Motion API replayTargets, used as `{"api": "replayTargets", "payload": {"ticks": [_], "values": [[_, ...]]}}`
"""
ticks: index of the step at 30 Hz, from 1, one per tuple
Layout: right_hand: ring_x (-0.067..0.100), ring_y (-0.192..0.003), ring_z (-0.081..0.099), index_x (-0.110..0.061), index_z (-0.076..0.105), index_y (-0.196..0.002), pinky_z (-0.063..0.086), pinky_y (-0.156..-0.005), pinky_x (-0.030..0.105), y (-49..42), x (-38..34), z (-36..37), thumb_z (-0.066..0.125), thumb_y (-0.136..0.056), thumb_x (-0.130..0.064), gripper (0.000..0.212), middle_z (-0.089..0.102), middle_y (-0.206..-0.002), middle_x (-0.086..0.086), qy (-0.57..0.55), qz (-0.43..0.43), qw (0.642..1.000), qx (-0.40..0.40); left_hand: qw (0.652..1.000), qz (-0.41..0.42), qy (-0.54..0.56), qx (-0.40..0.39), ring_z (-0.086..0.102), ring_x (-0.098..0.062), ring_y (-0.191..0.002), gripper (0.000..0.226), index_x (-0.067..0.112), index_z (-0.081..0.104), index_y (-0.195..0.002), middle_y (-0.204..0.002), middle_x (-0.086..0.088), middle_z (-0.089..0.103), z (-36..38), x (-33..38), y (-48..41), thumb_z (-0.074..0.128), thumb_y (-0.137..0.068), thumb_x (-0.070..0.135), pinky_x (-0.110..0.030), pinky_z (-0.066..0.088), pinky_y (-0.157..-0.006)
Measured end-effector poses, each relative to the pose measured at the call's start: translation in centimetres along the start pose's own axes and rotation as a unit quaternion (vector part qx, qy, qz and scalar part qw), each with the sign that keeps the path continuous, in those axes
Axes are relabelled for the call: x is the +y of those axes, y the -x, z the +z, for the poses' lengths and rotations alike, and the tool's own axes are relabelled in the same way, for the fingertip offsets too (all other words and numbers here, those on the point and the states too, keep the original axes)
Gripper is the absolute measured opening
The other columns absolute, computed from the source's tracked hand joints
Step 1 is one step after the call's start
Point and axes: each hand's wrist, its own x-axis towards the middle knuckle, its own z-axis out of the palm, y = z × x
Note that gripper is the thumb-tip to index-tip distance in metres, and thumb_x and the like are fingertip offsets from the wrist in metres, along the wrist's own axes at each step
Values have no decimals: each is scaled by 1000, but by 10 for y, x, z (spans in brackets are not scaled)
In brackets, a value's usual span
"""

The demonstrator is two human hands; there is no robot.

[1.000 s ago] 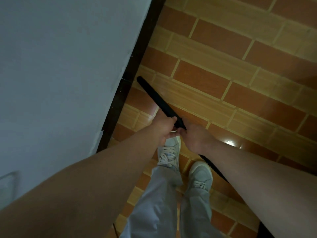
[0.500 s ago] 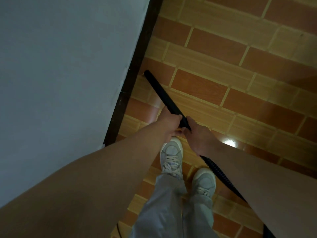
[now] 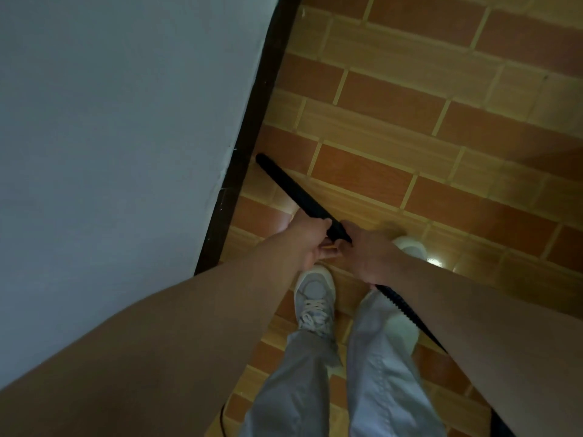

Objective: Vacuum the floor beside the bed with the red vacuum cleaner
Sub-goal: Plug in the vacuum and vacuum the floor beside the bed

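Now the black wand [image 3: 293, 190] slants down over the tiled floor [image 3: 410, 121], its tip just beside the dark frame [image 3: 252, 137] of the bed [image 3: 126, 121]. It hugs that edge as it did a second ago. The left hand [image 3: 310, 239] curls its fingers round the wand's upper end. The right hand [image 3: 369, 250] grips just behind it, where the ribbed hose [image 3: 407, 310] leaves and runs back under the right forearm. What has changed is the footing: the right shoe [image 3: 408, 247], earlier level with the left shoe [image 3: 315, 291], is now blurred and ahead of it, so the person seems to be stepping forward along the bedside. The vacuum cleaner's red body is out of view. I judge the sweep under way, with the nozzle following the seam where floor meets bed and the tiles ahead probably still to be covered.
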Motion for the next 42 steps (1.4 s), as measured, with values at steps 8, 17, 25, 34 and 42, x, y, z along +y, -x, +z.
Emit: {"api": "replayTargets", "payload": {"ticks": [8, 17, 25, 34, 42], "values": [[17, -60, 59, -28, 30, -152, 44, -45, 27, -10, 14, -40, 37, -107, -34, 46, 56, -81, -1, -75, 10, 997, 1, 999, 9, -30, 44, 69, -28, -98, 28, 28, 43, -116, -109, -9, 64, 42, 36, -4, 46, -104, 2, -47, 62, -71], [20, -51, 61, -24, 36, -144, 45, -36, 25, 2, 21, -93, 37, -107, -31, 38, 61, -86, 9, -86, 33, 996, -19, 999, -14, -4, 42, 69, -28, -92, 65, 27, 19, -159, -113, -10, 59, 86, 68, 20, 44, -106, 1, -44, 59, -61], [21, -49, 53, -36, 42, -139, 48, -49, 31, -8, 25, -118, 40, -105, -34, 34, 58, -78, 11, -257, 72, 963, -33, 997, 14, -61, 47, 69, -32, -102, 19, 23, 43, -98, -96, -9, 62, 105, 99, 12, 47, -106, 6, -48, 61, -80], [19, -49, 51, -41, 42, -136, 45, -48, 30, -18, 35, -121, 42, -106, -34, 31, 56, -77, 10, -303, 78, 948, -48, 997, 6, -57, 43, 67, -31, -101, 18, 10, 49, -123, -124, -19, 62, 109, 105, -10, 49, -105, 6, -34, 57, -44], [19, -48, 52, -45, 42, -137, 45, -47, 28, -29, 28, -121, 44, -105, -36, 33, 55, -82, 11, -341, 84, 936, -19, 998, 29, -52, 17, 68, -33, -107, 20, 25, 42, -108, -124, -16, 64, 101, 113, -22, 54, -104, 9, -43, 62, -71]]}}
